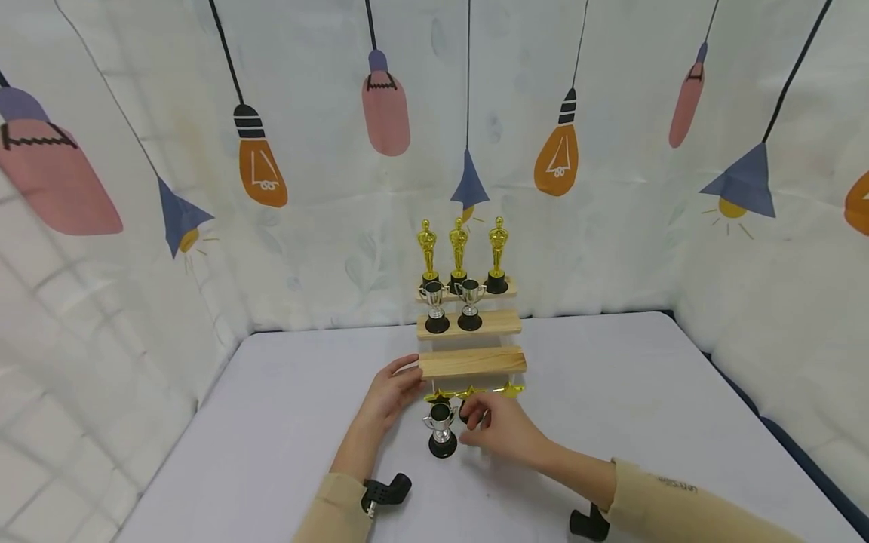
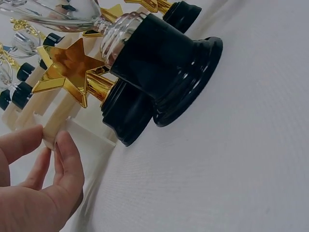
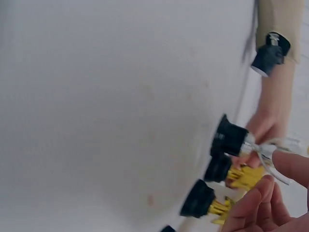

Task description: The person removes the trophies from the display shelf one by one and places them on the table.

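A stepped wooden display stand [image 1: 473, 363] stands on the table. My left hand [image 1: 392, 394] pinches the left end of its lowest board [image 2: 57, 118] between thumb and fingers. In front of that board is a row of gold star trophies [image 2: 70, 67] on black bases. A silver trophy cup [image 1: 441, 431] with a black base is upright just in front of the stars. Beside its right handle, my right hand [image 1: 505, 428] has thumb and fingers bent and parted. In the right wrist view, the cup's handle [image 3: 270, 169] shows near the gap between them.
Three gold figurine trophies [image 1: 459, 253] stand on the top board. Two silver cups [image 1: 469, 305] occupy the middle board. A white cloth covers the table [image 1: 611, 392], and a lamp-patterned curtain [image 1: 326, 226] hangs behind and at the sides. Each wrist wears a black camera [image 1: 390, 492].
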Demonstrator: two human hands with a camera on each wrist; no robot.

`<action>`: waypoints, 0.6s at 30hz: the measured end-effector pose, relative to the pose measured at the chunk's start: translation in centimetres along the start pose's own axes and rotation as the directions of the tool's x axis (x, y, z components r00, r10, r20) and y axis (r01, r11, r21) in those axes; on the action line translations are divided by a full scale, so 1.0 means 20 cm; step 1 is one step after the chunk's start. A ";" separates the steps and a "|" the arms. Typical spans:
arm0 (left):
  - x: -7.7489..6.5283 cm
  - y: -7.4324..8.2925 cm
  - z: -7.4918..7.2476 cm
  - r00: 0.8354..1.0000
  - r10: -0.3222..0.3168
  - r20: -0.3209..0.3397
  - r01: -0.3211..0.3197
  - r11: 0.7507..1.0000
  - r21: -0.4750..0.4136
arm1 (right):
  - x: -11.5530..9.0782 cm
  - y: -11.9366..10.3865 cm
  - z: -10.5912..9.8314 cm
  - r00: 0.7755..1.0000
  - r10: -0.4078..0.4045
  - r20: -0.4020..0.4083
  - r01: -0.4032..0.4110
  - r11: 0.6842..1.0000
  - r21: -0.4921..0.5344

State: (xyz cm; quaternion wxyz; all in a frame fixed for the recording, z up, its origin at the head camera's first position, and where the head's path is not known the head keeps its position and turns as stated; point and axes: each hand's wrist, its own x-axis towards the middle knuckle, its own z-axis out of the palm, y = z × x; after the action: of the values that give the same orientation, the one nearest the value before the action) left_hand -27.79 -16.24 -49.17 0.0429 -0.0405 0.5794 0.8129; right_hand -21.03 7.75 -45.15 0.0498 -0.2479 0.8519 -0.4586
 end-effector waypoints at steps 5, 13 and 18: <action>0.00 0.00 -0.01 1.000 -0.007 -0.003 0.007 1.000 -0.006 | 0.01 -0.08 -0.09 0.999 -0.040 -0.024 0.040 0.999 0.020; 0.00 0.00 0.00 1.000 -0.008 -0.002 0.009 1.000 0.022 | 0.12 -0.14 -0.23 0.989 0.033 -0.143 -0.018 0.994 0.106; 0.00 0.00 0.00 1.000 -0.003 -0.007 0.003 1.000 0.024 | 0.20 -0.15 -0.32 0.973 0.125 -0.195 -0.076 0.968 0.240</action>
State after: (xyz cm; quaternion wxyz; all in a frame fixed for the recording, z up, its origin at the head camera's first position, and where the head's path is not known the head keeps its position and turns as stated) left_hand -27.72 -16.22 -49.15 0.0425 -0.0438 0.5892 0.8057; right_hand -25.49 9.33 -38.47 0.0121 -0.1472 0.8047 -0.5750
